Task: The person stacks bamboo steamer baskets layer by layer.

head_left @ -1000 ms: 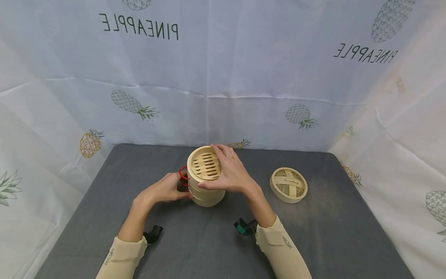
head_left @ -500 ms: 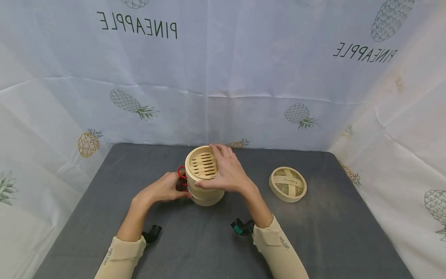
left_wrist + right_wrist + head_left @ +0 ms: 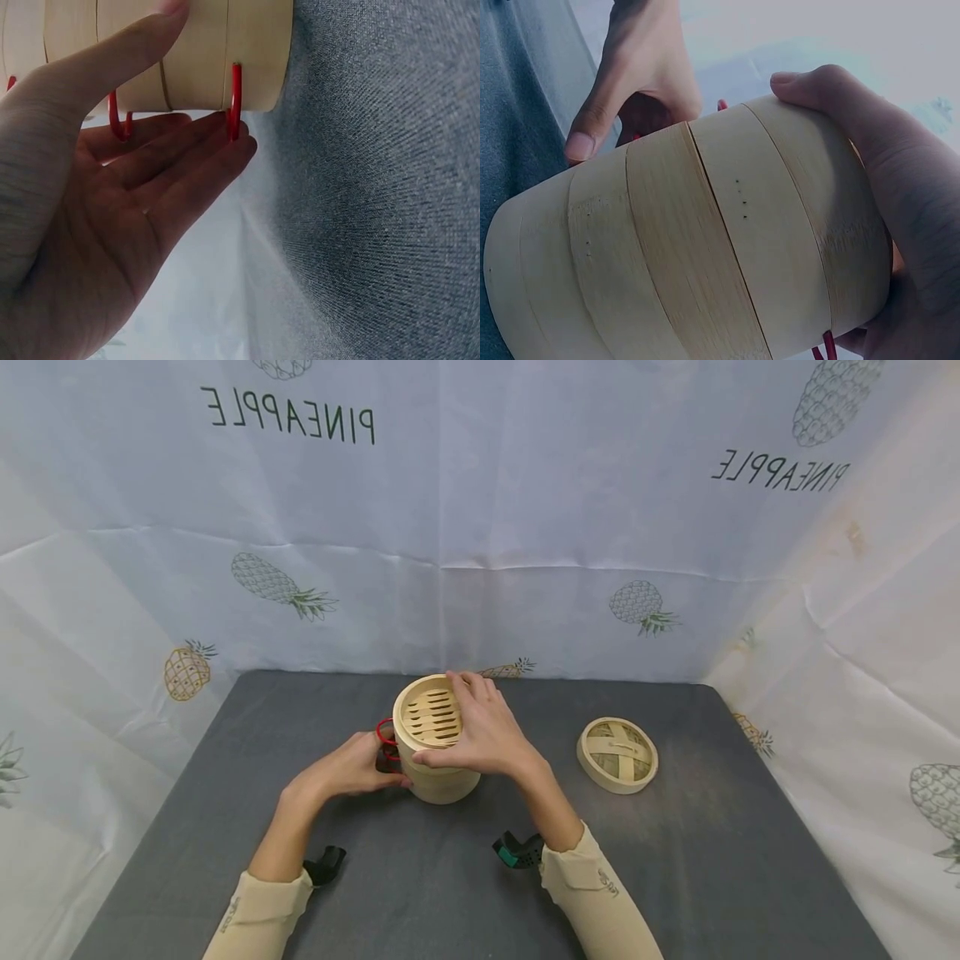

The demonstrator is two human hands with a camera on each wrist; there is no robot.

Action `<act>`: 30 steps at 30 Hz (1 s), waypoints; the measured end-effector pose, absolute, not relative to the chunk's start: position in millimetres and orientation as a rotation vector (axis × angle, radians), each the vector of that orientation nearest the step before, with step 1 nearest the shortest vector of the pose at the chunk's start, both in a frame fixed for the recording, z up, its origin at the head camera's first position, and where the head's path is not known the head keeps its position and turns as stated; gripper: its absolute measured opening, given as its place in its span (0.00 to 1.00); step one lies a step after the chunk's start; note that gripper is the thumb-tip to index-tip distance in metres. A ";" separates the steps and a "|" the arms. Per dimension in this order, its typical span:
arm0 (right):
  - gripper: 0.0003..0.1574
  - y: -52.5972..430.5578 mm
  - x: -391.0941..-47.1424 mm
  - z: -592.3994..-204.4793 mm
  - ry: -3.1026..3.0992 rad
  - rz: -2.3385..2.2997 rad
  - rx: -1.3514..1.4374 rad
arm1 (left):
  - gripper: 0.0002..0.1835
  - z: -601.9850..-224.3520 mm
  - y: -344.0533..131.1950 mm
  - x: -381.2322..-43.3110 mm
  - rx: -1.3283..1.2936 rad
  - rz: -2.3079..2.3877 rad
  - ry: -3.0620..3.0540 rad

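Note:
Two round bamboo steamer baskets stand stacked at the middle of the table. The upper basket (image 3: 433, 717) has a slatted floor that faces up. My right hand (image 3: 491, 731) grips it by the rim, thumb on the near side and fingers over the far side. Beneath it is the lower basket (image 3: 444, 787). My left hand (image 3: 352, 767) holds the stack from the left, thumb (image 3: 139, 45) along the wall and fingers at the red loops (image 3: 236, 97). In the right wrist view the stacked walls (image 3: 697, 240) look tilted, and part of my right hand's fingers is hidden.
A woven bamboo steamer lid (image 3: 617, 756) lies to the right on the dark grey table (image 3: 712, 843). Behind the table hangs a pale cloth (image 3: 517, 510) with printed pineapples. Black wrist-camera mounts (image 3: 517, 850) sit below the wrists.
The upper basket has edged slightly left with my right hand, and the seam above the lower basket looks less distinct. My left hand keeps its hold. The head view has shifted a little.

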State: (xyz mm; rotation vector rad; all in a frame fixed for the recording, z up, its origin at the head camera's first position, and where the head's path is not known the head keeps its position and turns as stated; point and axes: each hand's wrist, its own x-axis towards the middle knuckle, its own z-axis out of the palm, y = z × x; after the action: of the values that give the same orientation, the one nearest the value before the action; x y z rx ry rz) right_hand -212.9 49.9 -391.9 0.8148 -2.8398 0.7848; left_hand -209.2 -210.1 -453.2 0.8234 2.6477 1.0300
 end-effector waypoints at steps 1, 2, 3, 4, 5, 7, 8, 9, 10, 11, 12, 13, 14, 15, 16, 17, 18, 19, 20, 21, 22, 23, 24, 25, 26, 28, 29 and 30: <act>0.82 50.0 -213.1 -392.0 -2.840 0.787 0.816 | 0.35 -453.3 -210.2 -209.0 0.822 1.030 2.646; 0.82 50.1 -213.3 -392.1 -2.840 0.787 0.815 | 0.35 -453.5 -210.2 -209.0 0.822 1.032 2.643; 0.82 50.2 -213.5 -392.1 -2.840 0.787 0.814 | 0.35 -453.5 -210.2 -208.9 0.821 1.034 2.641; 0.82 50.4 -213.7 -392.1 -2.840 0.789 0.813 | 0.35 -453.6 -210.1 -208.9 0.819 1.035 2.641; 0.82 50.5 -213.9 -392.2 -2.841 0.788 0.813 | 0.35 -453.6 -210.2 -208.9 0.817 1.039 2.637; 0.82 50.8 -214.1 -392.2 -2.844 0.787 0.812 | 0.35 -453.6 -210.1 -208.9 0.812 1.042 2.635; 0.82 50.9 -214.3 -392.2 -2.845 0.787 0.811 | 0.34 -453.6 -210.1 -209.0 0.810 1.045 2.631; 0.82 50.9 -214.4 -392.2 -2.847 0.788 0.808 | 0.34 -453.6 -210.1 -209.0 0.807 1.044 2.628; 0.82 51.0 -214.5 -392.1 -2.848 0.792 0.807 | 0.33 -453.6 -210.0 -209.1 0.805 1.043 2.625; 0.82 51.0 -214.6 -392.1 -2.848 0.794 0.806 | 0.32 -453.6 -209.9 -209.3 0.803 1.043 2.621; 0.82 50.9 -214.6 -392.1 -2.848 0.794 0.805 | 0.31 -453.5 -209.8 -209.4 0.800 1.040 2.619; 0.82 50.8 -214.7 -392.1 -2.848 0.793 0.804 | 0.30 -453.3 -209.8 -209.4 0.798 1.039 2.616; 0.82 50.6 -214.7 -392.1 -2.848 0.791 0.804 | 0.30 -453.2 -209.9 -209.4 0.798 1.037 2.617; 0.83 50.4 -214.7 -392.1 -2.848 0.790 0.805 | 0.30 -453.2 -210.1 -209.3 0.798 1.035 2.620; 0.83 50.5 -214.7 -391.9 -2.848 0.789 0.806 | 0.30 -453.2 -209.9 -209.5 0.800 1.037 2.620; 0.83 50.6 -214.7 -391.8 -2.849 0.786 0.806 | 0.30 -453.2 -209.8 -209.6 0.804 1.038 2.622; 0.83 50.8 -214.6 -391.7 -2.850 0.784 0.806 | 0.30 -453.4 -209.7 -209.7 0.807 1.038 2.623; 0.83 50.9 -214.4 -391.7 -2.850 0.784 0.806 | 0.30 -453.5 -209.8 -209.6 0.811 1.040 2.624; 0.83 50.9 -214.2 -391.7 -2.850 0.785 0.805 | 0.30 -453.6 -209.8 -209.4 0.815 1.041 2.626; 0.83 51.0 -213.9 -391.8 -2.851 0.786 0.804 | 0.30 -453.7 -209.8 -209.3 0.817 1.043 2.625; 0.83 51.1 -213.8 -391.8 -2.850 0.788 0.803 | 0.31 -453.8 -209.8 -209.2 0.819 1.043 2.625; 0.83 51.3 -213.6 -391.9 -2.850 0.790 0.802 | 0.31 -453.8 -209.7 -209.1 0.819 1.043 2.627; 0.83 51.4 -213.4 -392.0 -2.850 0.792 0.801 | 0.31 -453.8 -209.6 -208.9 0.821 1.042 2.629; 0.83 51.6 -213.3 -392.1 -2.849 0.796 0.800 | 0.32 -453.8 -209.5 -208.8 0.821 1.043 2.630; 0.83 51.8 -213.2 -392.2 -2.848 0.799 0.800 | 0.32 -453.8 -209.3 -208.7 0.822 1.043 2.632; 0.84 52.1 -213.0 -392.7 -2.846 0.807 0.802 | 0.32 -453.7 -209.0 -208.3 0.819 1.039 2.639; 0.84 52.2 -212.9 -392.9 -2.844 0.809 0.804 | 0.33 -453.6 -208.9 -208.0 0.817 1.040 2.640; 0.84 52.3 -212.7 -393.2 -2.841 0.813 0.808 | 0.33 -453.6 -208.8 -207.7 0.816 1.039 2.643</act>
State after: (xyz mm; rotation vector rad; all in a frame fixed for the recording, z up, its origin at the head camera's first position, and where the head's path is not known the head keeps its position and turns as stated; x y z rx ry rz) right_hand -212.7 52.3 -393.2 0.8077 -2.8415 0.8134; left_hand -207.7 -208.8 -453.6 0.8157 2.6427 1.0389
